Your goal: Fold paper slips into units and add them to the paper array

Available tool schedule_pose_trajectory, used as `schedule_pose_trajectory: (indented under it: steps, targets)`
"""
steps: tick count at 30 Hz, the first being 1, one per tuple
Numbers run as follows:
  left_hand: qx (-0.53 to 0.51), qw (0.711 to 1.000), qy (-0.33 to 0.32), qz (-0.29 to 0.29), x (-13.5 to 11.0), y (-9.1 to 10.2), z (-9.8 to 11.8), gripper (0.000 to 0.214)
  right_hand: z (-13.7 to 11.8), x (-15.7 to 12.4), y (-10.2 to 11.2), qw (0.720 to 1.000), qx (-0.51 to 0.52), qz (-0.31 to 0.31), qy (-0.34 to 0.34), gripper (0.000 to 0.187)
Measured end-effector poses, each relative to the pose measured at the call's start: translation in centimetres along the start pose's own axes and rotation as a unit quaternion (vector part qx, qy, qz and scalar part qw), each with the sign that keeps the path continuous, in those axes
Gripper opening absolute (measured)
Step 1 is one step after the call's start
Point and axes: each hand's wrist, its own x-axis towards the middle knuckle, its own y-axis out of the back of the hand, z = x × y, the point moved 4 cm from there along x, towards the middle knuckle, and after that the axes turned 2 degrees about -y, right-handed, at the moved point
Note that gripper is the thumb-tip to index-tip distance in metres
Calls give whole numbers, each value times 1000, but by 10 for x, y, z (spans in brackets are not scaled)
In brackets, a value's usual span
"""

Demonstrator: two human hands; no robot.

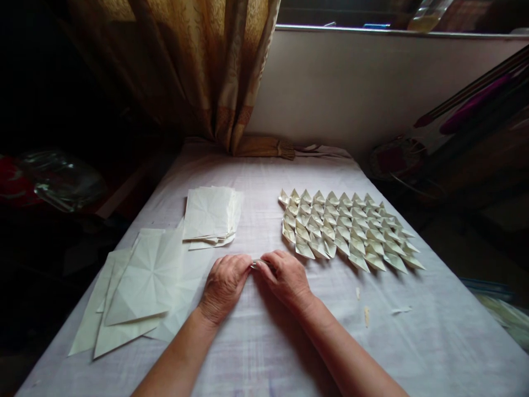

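Between my two hands, near the middle of the table, is a small piece of folded paper [257,263], mostly hidden by the fingers. My left hand [225,284] is closed on its left end, and my right hand [287,277] pinches the right end. Rows of folded paper boats [341,226] stand close together to the right of my hands. A neat stack of square paper sheets [208,214] lies just beyond my left hand. Larger creased sheets [144,275] overlap loosely at the left, with star-like fold lines on the top one.
A pale cloth covers the table [256,353]. Small paper scraps [366,317] lie right of my right forearm. A gold curtain [231,71] hangs down to the table's far edge, against a pale wall [330,82]. Clear plastic [61,179] shows in the dark at the left.
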Motion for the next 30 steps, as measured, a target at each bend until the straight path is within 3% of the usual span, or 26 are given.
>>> schedule_pose_trajectory:
  steps: [6, 13, 18, 24, 30]
  targets:
    - [-13, 998, 34, -45, 2, 0, 3, 18, 1, 2, -5, 999, -29, -16, -32, 31]
    - [-23, 998, 42, -49, 3, 1, 3, 16, 6, 6, 2, 992, 69, -87, -63, 26]
    - [-24, 998, 38, -51, 2, 0, 2, 16, 3, 18, 9, 986, 47, -150, -62, 16]
    - [-28, 997, 34, -68, 3, 1, 4, 15, 1, 24, 6, 990, -9, -135, -49, 13]
    - [-44, 995, 29, -89, 6, 3, 8, 17, 3, 21, 4, 990, -11, -113, -80, 14]
